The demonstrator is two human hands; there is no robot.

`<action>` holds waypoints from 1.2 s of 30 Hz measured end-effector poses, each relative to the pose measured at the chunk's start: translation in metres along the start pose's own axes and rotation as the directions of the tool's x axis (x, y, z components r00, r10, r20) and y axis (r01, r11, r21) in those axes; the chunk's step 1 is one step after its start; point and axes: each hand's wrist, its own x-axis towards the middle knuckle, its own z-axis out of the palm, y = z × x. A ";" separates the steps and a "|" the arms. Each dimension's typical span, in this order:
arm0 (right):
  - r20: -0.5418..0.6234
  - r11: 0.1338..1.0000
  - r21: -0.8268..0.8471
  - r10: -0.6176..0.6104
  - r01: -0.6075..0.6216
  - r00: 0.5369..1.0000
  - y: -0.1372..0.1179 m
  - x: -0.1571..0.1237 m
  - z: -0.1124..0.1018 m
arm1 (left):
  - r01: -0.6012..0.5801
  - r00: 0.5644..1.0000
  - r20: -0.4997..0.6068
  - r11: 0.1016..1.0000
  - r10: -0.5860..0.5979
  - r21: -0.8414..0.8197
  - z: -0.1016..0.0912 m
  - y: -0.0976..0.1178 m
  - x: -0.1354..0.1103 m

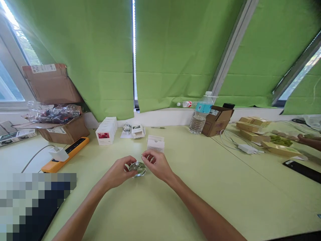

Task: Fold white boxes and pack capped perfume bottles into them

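My left hand (121, 170) is closed around the side of a small clear, round, shiny ornament (139, 169), held low over the table in front of me. A small knob-like fitting sits at its top. Just to the right of that fitting, my right hand (155, 163) makes a pinch with thumb and forefinger; whatever is between the fingertips is too small to make out. Right behind my right hand stands an opened white carton (155, 142). A similar clear round piece (126, 127) rests on a white card farther back, beside another small white box (137, 131).
White boxes (106, 131) stand in a row at back left, near an orange power strip (65, 155) and a cardboard box (61, 129) of clear plastic. At right are a water bottle (200, 113), a brown box (217, 121), a charger (247, 148) and a phone (302, 170). Another person's hand (309, 140) shows far right.
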 end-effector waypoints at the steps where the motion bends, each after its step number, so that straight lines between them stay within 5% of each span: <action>1: -0.002 1.000 0.010 -0.001 0.001 1.000 -0.001 0.000 -0.001 | -0.003 1.000 -0.002 1.000 0.003 -0.001 0.001 0.001 0.000; 36: 0.122 0.996 -0.049 -0.064 0.070 0.990 -0.004 -0.004 -0.002 | -0.038 0.999 -0.037 0.999 0.038 -0.015 0.007 0.013 -0.003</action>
